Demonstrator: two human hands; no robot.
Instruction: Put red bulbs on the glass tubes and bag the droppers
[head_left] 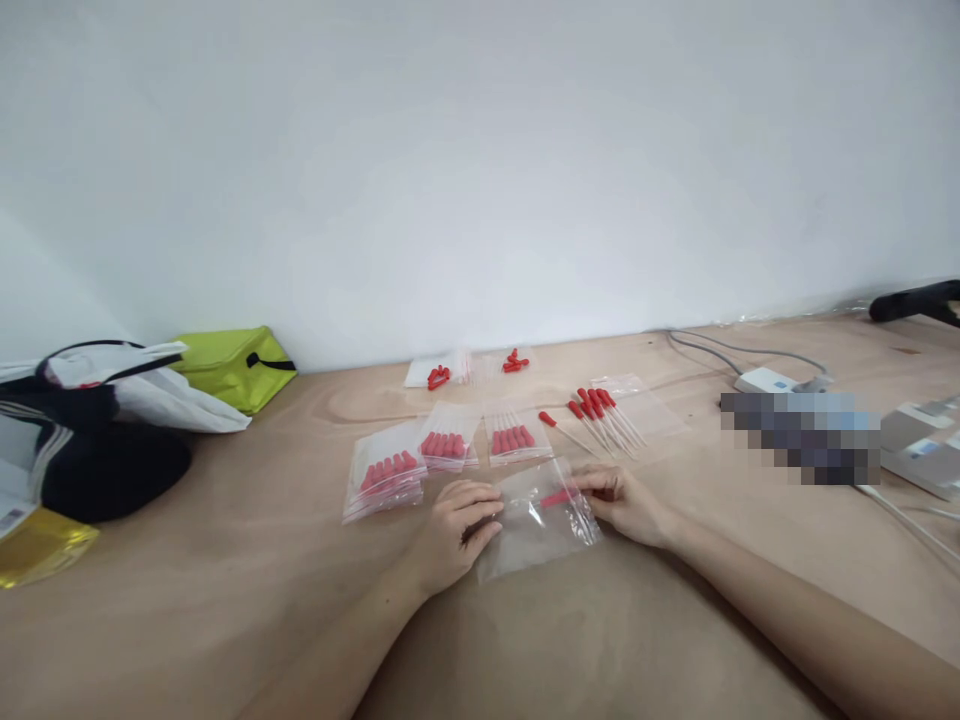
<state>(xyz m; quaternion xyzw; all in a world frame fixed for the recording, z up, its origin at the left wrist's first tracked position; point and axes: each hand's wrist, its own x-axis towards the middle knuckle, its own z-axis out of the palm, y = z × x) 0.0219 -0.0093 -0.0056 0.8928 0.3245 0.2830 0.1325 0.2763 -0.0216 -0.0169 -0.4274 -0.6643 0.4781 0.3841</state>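
A clear plastic zip bag (pixel 517 535) is stretched between my two hands, low over the tabletop. My left hand (pixel 461 530) is closed on its left edge, thumb and fingers pinching the film. At the opposite edge, my right hand (pixel 619 500) is closed with its fingertips on the bag. A narrow red piece (pixel 556 497) shows at those fingertips through the film; whether it is a dropper bulb or part of the bag I cannot tell. Just beyond lie several loose droppers (pixel 596 405) with red bulbs and pale stems, one dropper (pixel 548 419) apart from the others.
Filled dropper bags lie ahead: a stack (pixel 386 475), a middle bag (pixel 444 440) and a right bag (pixel 512 437). Loose red bulbs (pixel 439 377) and more bulbs (pixel 515 361) are farther back. A flat bag (pixel 637 403), power strip (pixel 769 381) and green pouch (pixel 232 367) stand around.
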